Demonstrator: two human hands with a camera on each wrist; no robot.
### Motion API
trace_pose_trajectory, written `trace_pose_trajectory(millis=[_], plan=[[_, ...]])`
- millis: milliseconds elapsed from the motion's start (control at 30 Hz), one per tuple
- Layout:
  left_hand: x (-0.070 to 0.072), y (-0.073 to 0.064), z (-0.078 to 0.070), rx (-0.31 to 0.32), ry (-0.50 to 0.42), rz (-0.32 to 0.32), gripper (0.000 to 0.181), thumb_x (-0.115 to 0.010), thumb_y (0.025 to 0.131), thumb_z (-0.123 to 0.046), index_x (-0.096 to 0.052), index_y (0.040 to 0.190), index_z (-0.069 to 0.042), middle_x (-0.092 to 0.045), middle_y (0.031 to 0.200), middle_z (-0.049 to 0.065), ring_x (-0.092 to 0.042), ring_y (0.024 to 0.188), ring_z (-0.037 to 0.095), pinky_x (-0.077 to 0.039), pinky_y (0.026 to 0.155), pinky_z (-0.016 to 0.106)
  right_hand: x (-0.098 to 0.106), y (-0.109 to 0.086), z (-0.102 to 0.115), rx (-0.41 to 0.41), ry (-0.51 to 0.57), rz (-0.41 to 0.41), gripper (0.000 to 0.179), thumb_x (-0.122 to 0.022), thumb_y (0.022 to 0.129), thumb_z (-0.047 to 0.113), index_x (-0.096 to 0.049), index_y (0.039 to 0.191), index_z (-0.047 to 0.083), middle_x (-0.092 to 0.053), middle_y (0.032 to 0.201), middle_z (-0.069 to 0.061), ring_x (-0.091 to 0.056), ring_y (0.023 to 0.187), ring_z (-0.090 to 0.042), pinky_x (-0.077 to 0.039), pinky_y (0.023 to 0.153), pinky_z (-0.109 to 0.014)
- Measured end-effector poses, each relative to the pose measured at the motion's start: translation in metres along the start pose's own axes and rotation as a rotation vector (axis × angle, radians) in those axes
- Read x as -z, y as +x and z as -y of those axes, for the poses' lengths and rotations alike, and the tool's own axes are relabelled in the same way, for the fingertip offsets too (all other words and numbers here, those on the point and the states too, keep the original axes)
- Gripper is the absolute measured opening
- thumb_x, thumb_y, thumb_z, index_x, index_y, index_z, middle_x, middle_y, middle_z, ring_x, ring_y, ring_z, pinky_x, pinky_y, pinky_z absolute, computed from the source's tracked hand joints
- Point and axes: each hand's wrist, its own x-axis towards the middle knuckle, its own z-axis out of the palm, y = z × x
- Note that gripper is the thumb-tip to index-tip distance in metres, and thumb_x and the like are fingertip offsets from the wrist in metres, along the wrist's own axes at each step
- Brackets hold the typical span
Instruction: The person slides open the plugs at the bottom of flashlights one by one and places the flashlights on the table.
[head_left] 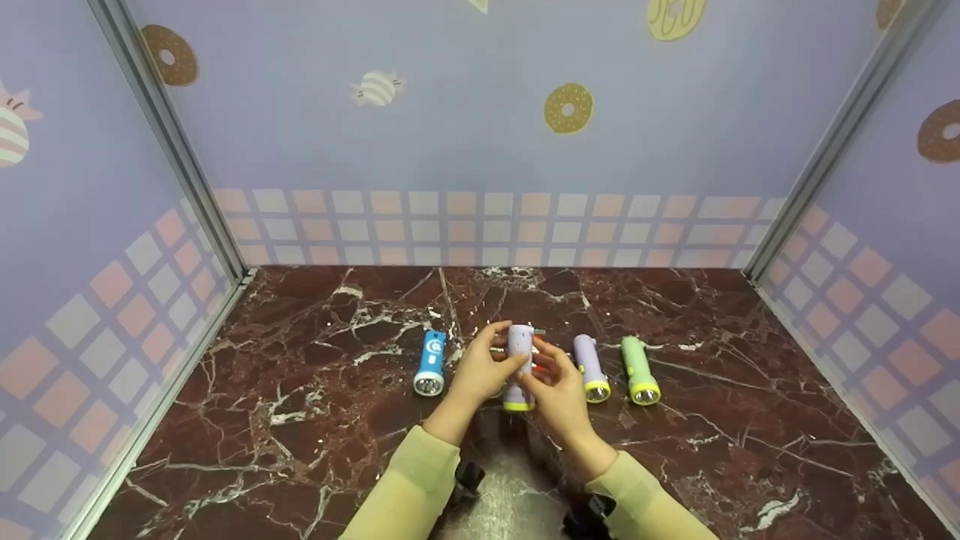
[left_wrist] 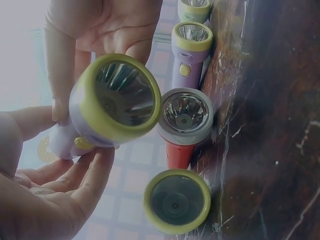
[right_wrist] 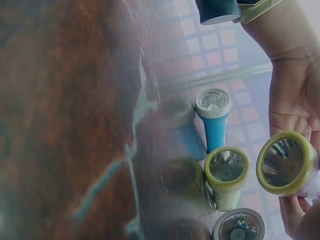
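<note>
Both hands hold a light purple flashlight (head_left: 520, 345) above the table, its yellow-rimmed lens end toward the person. My left hand (head_left: 480, 369) grips it from the left, thumb across its upper side. From the right, my right hand (head_left: 559, 390) pinches it between thumb and fingers. The left wrist view shows a yellow switch (left_wrist: 83, 143) on its body, beside the fingers. Behind the hands stands a red flashlight (left_wrist: 179, 156) with a grey rim, mostly hidden in the head view. Close to it is a pale flashlight (right_wrist: 226, 197) with a yellow-green rim.
A blue flashlight (head_left: 431, 361) lies to the left of the hands. To the right lie another purple flashlight (head_left: 589, 364) and a green flashlight (head_left: 638, 367). The dark red marble-patterned table (head_left: 300, 450) is enclosed by patterned panels (head_left: 480, 150) at the back and sides.
</note>
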Motion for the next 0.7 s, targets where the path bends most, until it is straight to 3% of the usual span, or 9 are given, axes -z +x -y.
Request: trace_pose_trajectory(millis=[333, 567, 700], plan=[[0.002, 0.001, -0.001, -0.011, 0.011, -0.051, 0.058, -0.079, 0.087, -0.010, -0.056, 0.139, 0.003, -0.069, 0.120, 0.030, -0.074, 0.096, 0.040, -0.063, 0.085, 0.042, -0.001, 0.001, 0.001, 0.000, 0.018, 0.022, 0.059, -0.072, 0.088, -0.006, -0.052, 0.143, -0.005, -0.064, 0.126, -0.034, -0.071, 0.102, -0.030, -0.059, 0.084, -0.024], [0.006, 0.002, -0.001, -0.007, -0.023, -0.047, 0.058, -0.077, 0.088, -0.010, -0.056, 0.141, 0.004, -0.069, 0.121, 0.030, -0.074, 0.094, 0.040, -0.064, 0.078, 0.039, -0.001, 0.000, 0.002, 0.003, 0.000, 0.036, 0.058, -0.072, 0.089, -0.004, -0.052, 0.144, -0.005, -0.062, 0.132, -0.032, -0.067, 0.115, -0.032, -0.057, 0.092, -0.023], [0.010, 0.004, -0.001, 0.017, -0.022, -0.077, 0.060, -0.077, 0.089, -0.011, -0.056, 0.143, 0.002, -0.070, 0.121, 0.029, -0.075, 0.096, 0.039, -0.064, 0.078, 0.039, -0.001, -0.001, 0.002, -0.003, 0.024, 0.063, 0.055, -0.070, 0.091, -0.004, -0.051, 0.143, -0.008, -0.060, 0.135, -0.034, -0.066, 0.117, -0.034, -0.056, 0.093, -0.023]])
